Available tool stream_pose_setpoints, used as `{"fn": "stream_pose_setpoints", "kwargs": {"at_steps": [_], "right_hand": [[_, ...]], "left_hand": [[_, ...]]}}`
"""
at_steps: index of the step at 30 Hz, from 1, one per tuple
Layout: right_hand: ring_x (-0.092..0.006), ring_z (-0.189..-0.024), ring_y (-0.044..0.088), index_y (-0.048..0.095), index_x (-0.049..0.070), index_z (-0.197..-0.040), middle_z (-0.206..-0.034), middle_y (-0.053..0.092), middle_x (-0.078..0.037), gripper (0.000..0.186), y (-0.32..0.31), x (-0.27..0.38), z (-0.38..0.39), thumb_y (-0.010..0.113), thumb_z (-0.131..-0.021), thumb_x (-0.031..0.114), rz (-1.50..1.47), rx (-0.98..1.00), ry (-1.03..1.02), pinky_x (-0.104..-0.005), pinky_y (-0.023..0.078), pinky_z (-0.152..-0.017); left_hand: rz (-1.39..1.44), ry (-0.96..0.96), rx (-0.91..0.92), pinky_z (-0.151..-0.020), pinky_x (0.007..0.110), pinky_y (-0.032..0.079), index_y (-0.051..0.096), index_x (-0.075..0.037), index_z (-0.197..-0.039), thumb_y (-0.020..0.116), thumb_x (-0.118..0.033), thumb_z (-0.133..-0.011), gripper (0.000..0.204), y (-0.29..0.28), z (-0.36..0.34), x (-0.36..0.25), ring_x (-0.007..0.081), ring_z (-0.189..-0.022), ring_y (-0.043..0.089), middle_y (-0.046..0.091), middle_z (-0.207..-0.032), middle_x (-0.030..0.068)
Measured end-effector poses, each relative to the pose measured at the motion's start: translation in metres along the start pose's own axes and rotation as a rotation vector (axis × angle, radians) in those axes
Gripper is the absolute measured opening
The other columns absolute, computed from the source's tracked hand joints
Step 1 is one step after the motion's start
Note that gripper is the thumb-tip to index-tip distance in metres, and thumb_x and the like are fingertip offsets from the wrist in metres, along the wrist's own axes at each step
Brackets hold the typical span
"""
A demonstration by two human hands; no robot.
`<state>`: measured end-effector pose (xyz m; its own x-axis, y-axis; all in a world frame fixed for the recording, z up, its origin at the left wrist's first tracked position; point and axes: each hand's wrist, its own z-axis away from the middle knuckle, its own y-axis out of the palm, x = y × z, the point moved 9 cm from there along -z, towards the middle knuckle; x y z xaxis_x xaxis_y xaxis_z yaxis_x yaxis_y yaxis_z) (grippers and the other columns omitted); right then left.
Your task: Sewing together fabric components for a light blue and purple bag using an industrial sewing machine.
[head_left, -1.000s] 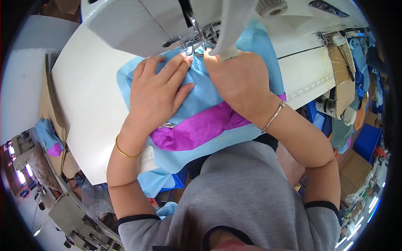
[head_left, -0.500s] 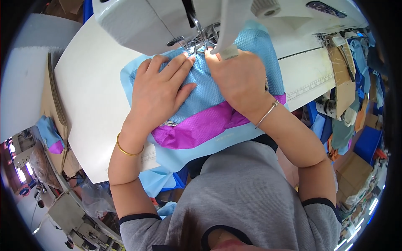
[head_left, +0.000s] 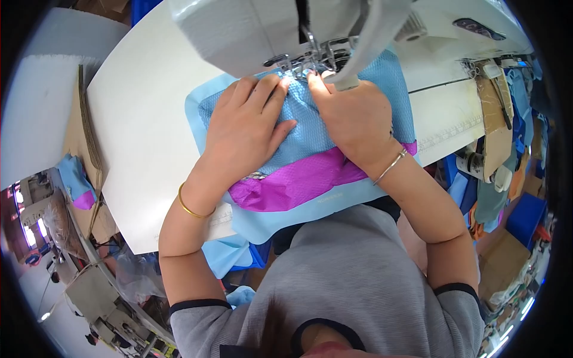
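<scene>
Under the needle area of a white sewing machine (head_left: 233, 33) lies a textured blue fabric piece (head_left: 307, 131) with a purple band (head_left: 286, 185) along its near side. A smooth light blue sheet (head_left: 262, 222) spreads beneath it. My left hand (head_left: 243, 122) rests flat on the blue fabric, fingers stretched toward the metal presser foot (head_left: 298, 65). To the right of the foot, my right hand (head_left: 358, 116) is closed on the fabric, with its other fingers curled under and one fingertip beside the foot. Gathers show between the hands. What lies under the right palm is hidden.
The white table (head_left: 143, 137) carries a printed ruler strip (head_left: 450, 136) at right. Scissors and tools lie by a cardboard piece (head_left: 494, 101). Cloth pieces hang at far right. Another blue and purple piece (head_left: 77, 182) sits at left. A blue bin (head_left: 259, 253) is below the table.
The whole view has shifted, so machine, fabric and hands appear farther right. Both hands keep nearly the same pose on the fabric beside the presser foot.
</scene>
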<state>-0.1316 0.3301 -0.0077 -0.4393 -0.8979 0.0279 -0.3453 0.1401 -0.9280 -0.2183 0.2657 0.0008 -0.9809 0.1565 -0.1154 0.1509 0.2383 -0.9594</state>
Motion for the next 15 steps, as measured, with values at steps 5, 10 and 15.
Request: {"fn": "stream_pose_setpoints", "kwargs": {"at_steps": [5,10,15], "right_hand": [[-0.0174,-0.066,0.065,0.065,0.016,-0.073,-0.071,0.062,-0.002,0.004,0.000,0.002,-0.001,0.068,-0.074,0.014,0.037,-0.030,-0.053,-0.0307,0.051,-0.056],[-0.0169,-0.067,0.067,0.068,0.013,-0.098,-0.079,0.065,0.001,0.020,0.004,0.003,-0.002,0.066,-0.078,0.013,0.087,0.041,-0.062,-0.0297,0.052,-0.060],[-0.0173,-0.063,0.064,0.066,0.016,-0.079,-0.063,0.062,0.000,0.006,0.001,0.001,-0.001,0.069,-0.074,0.014,0.019,-0.025,-0.050,-0.0313,0.052,-0.057]], "left_hand": [[-0.001,0.008,-0.016,-0.098,0.041,0.048,0.063,0.002,-0.124,0.077,-0.027,-0.081,0.054,0.002,0.000,-0.002,0.0296,-0.113,0.056,0.059,-0.126,0.0118],[0.068,-0.021,-0.028,-0.100,0.041,0.048,0.061,0.003,-0.127,0.078,-0.026,-0.080,0.057,0.004,0.004,0.004,0.0309,-0.117,0.056,0.059,-0.126,0.0130],[0.088,-0.044,-0.051,-0.100,0.042,0.048,0.060,0.003,-0.128,0.079,-0.026,-0.080,0.059,0.004,0.005,0.010,0.0319,-0.117,0.056,0.059,-0.127,0.0146]]}}
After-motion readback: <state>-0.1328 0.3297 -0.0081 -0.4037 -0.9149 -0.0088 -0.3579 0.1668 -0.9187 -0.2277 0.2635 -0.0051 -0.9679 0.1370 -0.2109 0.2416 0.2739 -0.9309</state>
